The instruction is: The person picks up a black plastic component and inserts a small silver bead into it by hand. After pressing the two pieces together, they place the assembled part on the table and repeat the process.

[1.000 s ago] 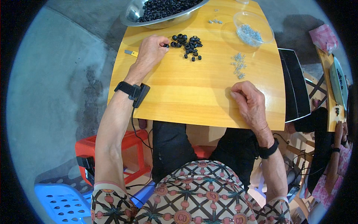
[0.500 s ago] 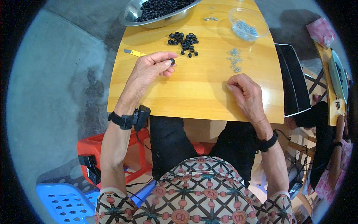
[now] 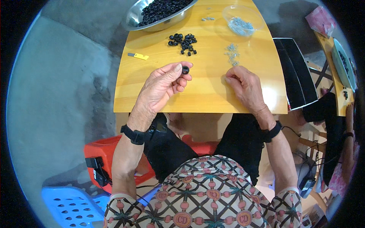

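My left hand pinches a small black ring-shaped part between thumb and fingers, its hole facing up. To the right, my right hand is closed, thumb against curled fingers, low over the table; whatever lies in its pinch is hidden. Just beyond it is a scatter of small silvery metal pieces. Beyond my left hand, several loose black parts like the held one form a small pile.
A steel bowl heaped with black parts and a clear tub of metal pieces stand at the wooden table's far side. A yellow cutter knife lies at the left. Another person's arm shows at far right.
My left hand has moved right and turned, so the black part's hole now shows. My right hand, still closed, has shifted slightly toward the metal pieces. The whole view has shifted a little.
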A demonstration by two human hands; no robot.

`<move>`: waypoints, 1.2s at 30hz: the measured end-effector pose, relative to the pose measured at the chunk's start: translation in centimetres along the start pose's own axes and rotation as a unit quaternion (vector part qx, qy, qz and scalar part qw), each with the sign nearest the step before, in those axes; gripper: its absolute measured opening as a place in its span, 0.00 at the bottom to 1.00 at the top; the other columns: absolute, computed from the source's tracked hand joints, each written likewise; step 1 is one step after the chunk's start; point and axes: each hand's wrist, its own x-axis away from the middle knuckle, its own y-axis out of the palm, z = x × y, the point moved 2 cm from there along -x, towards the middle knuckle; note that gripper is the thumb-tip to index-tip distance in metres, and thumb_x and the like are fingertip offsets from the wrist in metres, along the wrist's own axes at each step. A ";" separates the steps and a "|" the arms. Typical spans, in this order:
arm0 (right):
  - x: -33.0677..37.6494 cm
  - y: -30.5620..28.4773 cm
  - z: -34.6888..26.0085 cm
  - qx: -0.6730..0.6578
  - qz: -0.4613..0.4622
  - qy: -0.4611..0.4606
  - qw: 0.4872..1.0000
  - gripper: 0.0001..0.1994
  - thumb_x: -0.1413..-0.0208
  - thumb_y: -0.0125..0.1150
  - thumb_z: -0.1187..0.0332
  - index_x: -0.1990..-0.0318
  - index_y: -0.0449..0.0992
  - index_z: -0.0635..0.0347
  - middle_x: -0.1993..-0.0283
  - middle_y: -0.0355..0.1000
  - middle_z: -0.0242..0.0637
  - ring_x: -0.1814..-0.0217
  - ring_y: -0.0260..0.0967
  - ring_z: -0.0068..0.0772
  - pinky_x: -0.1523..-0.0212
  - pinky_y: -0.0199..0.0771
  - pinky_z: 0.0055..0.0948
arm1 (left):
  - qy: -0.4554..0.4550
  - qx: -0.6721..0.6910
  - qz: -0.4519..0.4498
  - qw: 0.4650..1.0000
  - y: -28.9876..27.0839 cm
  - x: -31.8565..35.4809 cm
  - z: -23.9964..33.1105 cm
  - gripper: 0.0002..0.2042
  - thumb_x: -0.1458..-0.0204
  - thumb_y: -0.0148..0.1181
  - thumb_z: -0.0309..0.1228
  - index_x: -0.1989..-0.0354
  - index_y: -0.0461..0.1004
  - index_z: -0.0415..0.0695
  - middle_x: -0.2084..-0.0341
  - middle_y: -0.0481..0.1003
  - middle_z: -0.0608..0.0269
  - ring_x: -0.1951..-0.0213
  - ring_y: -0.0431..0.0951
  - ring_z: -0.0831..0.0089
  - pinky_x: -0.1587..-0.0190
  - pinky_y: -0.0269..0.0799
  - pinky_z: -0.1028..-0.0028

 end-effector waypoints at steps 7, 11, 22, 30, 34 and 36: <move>0.0 0.1 0.5 0.011 0.008 -0.015 1.000 0.03 0.52 0.59 0.73 0.72 0.71 0.62 0.72 0.71 0.42 0.68 0.71 0.45 0.67 0.70 0.36 | -0.012 -0.001 -0.020 1.000 1.8 0.9 -0.4 0.15 0.41 0.52 0.36 0.52 0.72 0.39 0.71 0.74 0.67 0.74 0.69 0.86 0.71 0.65 0.86; -0.1 0.0 0.3 -0.004 0.007 -0.007 1.000 0.04 0.52 0.60 0.73 0.72 0.71 0.62 0.72 0.71 0.42 0.68 0.71 0.45 0.67 0.71 0.36 | -0.019 0.023 -0.034 0.999 2.0 0.6 -0.8 0.14 0.41 0.53 0.36 0.53 0.72 0.38 0.71 0.74 0.66 0.73 0.70 0.85 0.71 0.66 0.86; -0.1 0.2 0.2 0.017 -0.008 0.014 1.000 0.04 0.52 0.60 0.74 0.71 0.71 0.62 0.73 0.70 0.42 0.68 0.71 0.45 0.67 0.70 0.35 | -0.041 0.074 -0.047 0.995 1.4 -2.9 -2.6 0.15 0.42 0.54 0.31 0.50 0.70 0.38 0.64 0.76 0.58 0.67 0.75 0.80 0.64 0.73 0.83; -0.4 0.3 -0.1 0.018 -0.021 0.037 0.999 0.04 0.53 0.61 0.75 0.70 0.72 0.62 0.72 0.70 0.40 0.69 0.71 0.42 0.67 0.70 0.33 | -0.035 0.140 -0.070 0.987 0.8 -5.4 -4.1 0.14 0.43 0.54 0.27 0.49 0.70 0.35 0.60 0.76 0.53 0.60 0.78 0.73 0.55 0.75 0.78; -0.6 0.3 -0.5 0.009 -0.018 0.053 0.998 0.04 0.54 0.62 0.75 0.70 0.73 0.63 0.72 0.72 0.39 0.69 0.72 0.38 0.68 0.71 0.30 | -0.041 0.132 -0.053 0.989 0.6 -5.7 -4.4 0.14 0.43 0.54 0.27 0.50 0.70 0.36 0.60 0.76 0.54 0.60 0.78 0.73 0.55 0.75 0.78; -0.6 0.3 -0.6 0.010 -0.021 0.057 0.998 0.04 0.54 0.62 0.75 0.70 0.74 0.63 0.72 0.72 0.39 0.69 0.72 0.37 0.68 0.71 0.29 | -0.041 0.132 -0.051 0.989 0.5 -5.7 -4.6 0.13 0.43 0.54 0.28 0.51 0.71 0.36 0.61 0.76 0.54 0.61 0.78 0.74 0.56 0.75 0.78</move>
